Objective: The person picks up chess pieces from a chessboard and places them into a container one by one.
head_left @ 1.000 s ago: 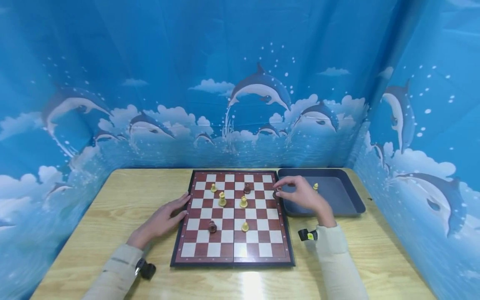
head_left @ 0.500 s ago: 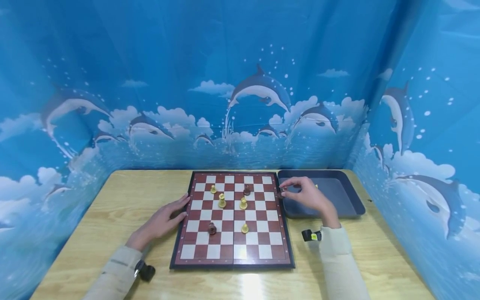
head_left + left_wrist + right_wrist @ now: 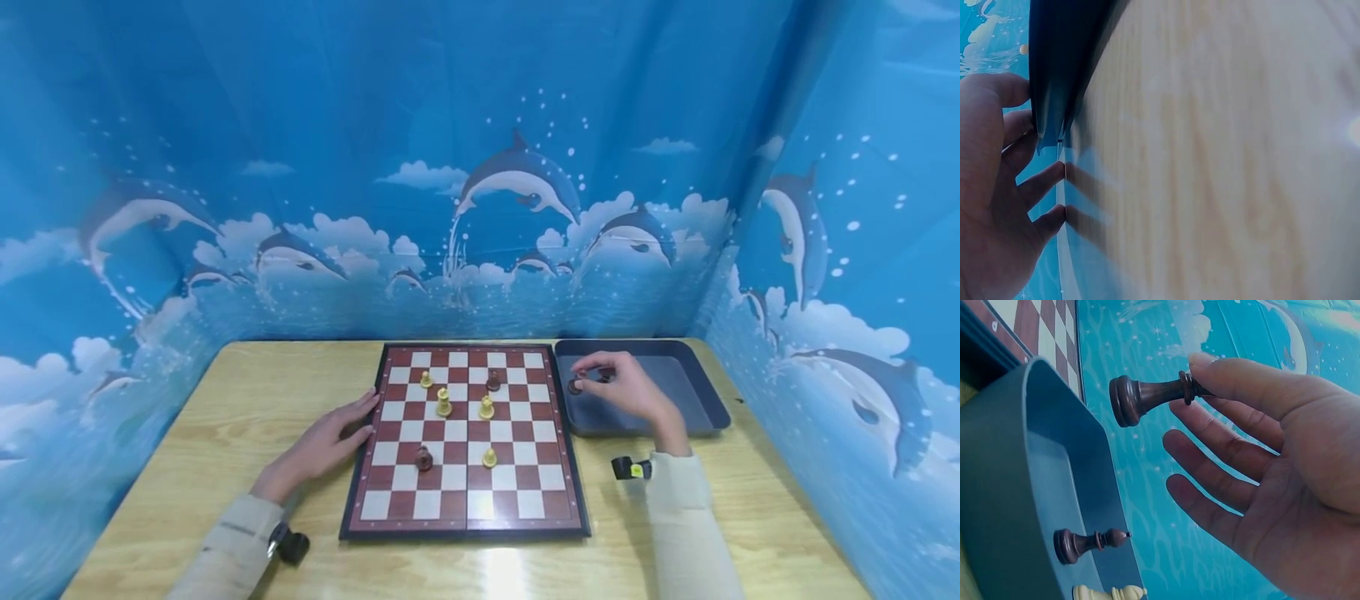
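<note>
My right hand (image 3: 626,390) is over the near-left part of the grey tray (image 3: 693,400). Its thumb and fingers pinch the upper part of a dark brown chess piece (image 3: 1159,394), whose head they hide. In the right wrist view the piece lies sideways across the picture, its round base apart from the tray wall. A dark bishop (image 3: 1088,542) and a cream bishop (image 3: 1107,593) stand in the tray. At the chessboard's (image 3: 480,527) left edge, my left hand (image 3: 322,446) touches the frame with loosely extended fingers; its thumb lies along the dark edge (image 3: 1063,75).
On the board stand cream pieces, among them a pawn (image 3: 490,457), another pawn (image 3: 426,380) and two taller ones, plus two dark pieces (image 3: 492,380). The tray sits against the board's right side on the wooden table (image 3: 262,383). A blue dolphin curtain (image 3: 337,167) encloses the back and sides.
The right hand has moved right with the dark chess piece, from the board's right edge to over the tray. The left hand stays in place at the board's edge.
</note>
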Available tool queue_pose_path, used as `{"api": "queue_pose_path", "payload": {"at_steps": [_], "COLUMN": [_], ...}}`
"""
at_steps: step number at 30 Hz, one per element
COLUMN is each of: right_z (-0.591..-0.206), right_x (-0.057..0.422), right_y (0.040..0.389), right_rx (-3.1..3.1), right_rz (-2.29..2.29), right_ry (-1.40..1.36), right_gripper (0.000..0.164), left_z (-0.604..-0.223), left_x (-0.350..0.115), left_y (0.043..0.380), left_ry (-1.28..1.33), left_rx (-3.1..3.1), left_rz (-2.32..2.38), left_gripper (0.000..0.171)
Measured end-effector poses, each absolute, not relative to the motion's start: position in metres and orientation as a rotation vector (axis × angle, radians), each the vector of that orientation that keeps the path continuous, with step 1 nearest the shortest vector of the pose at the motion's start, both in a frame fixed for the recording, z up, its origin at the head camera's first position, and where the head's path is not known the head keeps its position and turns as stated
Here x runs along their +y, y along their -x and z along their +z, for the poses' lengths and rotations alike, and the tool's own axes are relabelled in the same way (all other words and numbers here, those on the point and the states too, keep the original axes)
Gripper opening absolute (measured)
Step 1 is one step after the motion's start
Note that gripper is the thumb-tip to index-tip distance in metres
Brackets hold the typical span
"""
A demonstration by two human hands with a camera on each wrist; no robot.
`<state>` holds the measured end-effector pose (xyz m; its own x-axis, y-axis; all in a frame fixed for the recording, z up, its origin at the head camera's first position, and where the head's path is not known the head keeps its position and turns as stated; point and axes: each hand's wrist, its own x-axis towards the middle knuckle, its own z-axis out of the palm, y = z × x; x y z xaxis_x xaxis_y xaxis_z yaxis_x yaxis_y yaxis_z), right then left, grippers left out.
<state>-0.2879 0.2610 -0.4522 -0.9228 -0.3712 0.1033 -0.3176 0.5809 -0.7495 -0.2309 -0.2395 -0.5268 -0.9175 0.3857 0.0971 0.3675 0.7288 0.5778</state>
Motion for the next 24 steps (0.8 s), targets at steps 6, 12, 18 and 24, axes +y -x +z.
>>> {"api": "queue_pose_path", "payload": {"at_steps": [6,12,18,24], "right_z": [-0.452,-0.455,-0.459,-0.462], "right_x": [0.267,0.272,0.275,0.277], "right_y": [0.287,0.288,0.291,0.292], "right_rx": [2.744,2.735,2.750,2.782], "right_rz": [-1.283,-1.284,-1.267,-1.213], "right_ry": [0.544,0.502,0.481,0.446], "right_gripper": [0.021,0.027,0.025,0.024], "left_z": [-0.529,-0.528,-0.529,-0.529], "left_x": [-0.240,-0.241,-0.242,-0.242], "left_y": [0.233,0.231,0.232,0.233], "left_ry": [-0.615,-0.619,-0.598,-0.598], "left_rx": [2.880,2.890,2.886,2.875], "left_rz": [0.951,0.944,0.938,0.939], "left_gripper": [0.058,0.058,0.058,0.059]}}
